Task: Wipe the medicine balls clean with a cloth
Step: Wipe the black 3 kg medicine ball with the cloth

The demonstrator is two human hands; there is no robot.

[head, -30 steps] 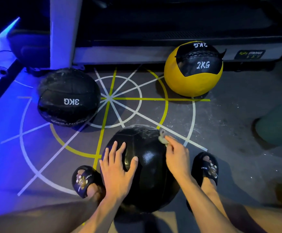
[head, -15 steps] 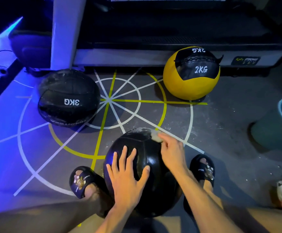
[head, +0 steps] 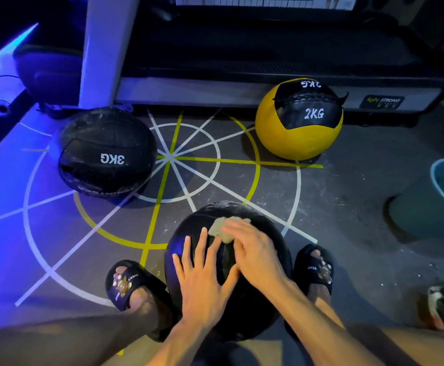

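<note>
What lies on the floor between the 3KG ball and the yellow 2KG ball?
In the head view, only painted floor markings, white and yellow lines crossing at a hub, lie between the 3KG ball and the yellow 2KG ball; no object sits there.

I count three balls, the near black one (head: 242, 299), the 3KG (head: 107, 154) and the yellow 2KG (head: 298, 120), plus one cloth (head: 222, 228), two hands (head: 202, 286) (head: 257, 254), two slippers (head: 123, 283) (head: 316, 268) and one tub (head: 437, 199).
</note>
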